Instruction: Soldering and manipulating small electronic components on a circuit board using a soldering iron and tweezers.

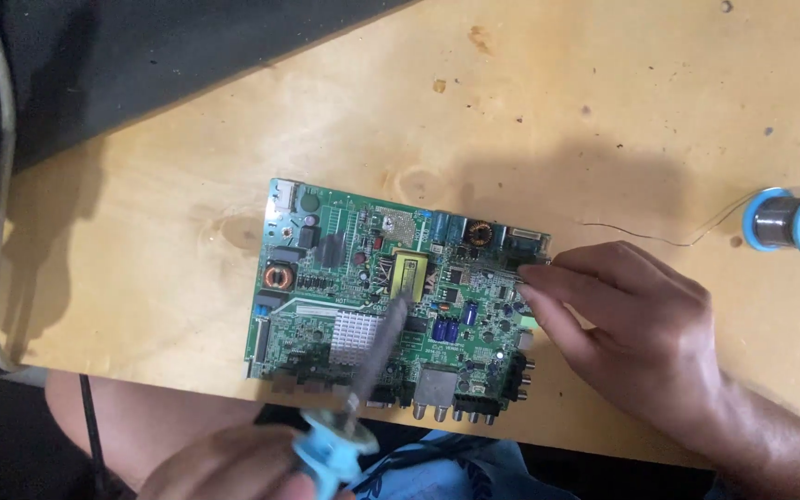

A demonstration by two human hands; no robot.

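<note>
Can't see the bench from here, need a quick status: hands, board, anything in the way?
Left hand grips soldering iron, tip over circuit board. Right hand fingertips steady the board's right edge. Solder spool lies off right, apart.

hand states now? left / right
Left hand: closed on blue-handled soldering iron.
Right hand: open, fingertips on green circuit board, holding nothing.

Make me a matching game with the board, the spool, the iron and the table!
Things:
1. board
2. spool
3. iron
4. table

Colours or places:
a. pale wood
b. blue, far right
c. green, in the middle
d. light blue handle, tip over the board

Pairs: 1-c, 2-b, 3-d, 4-a
</note>
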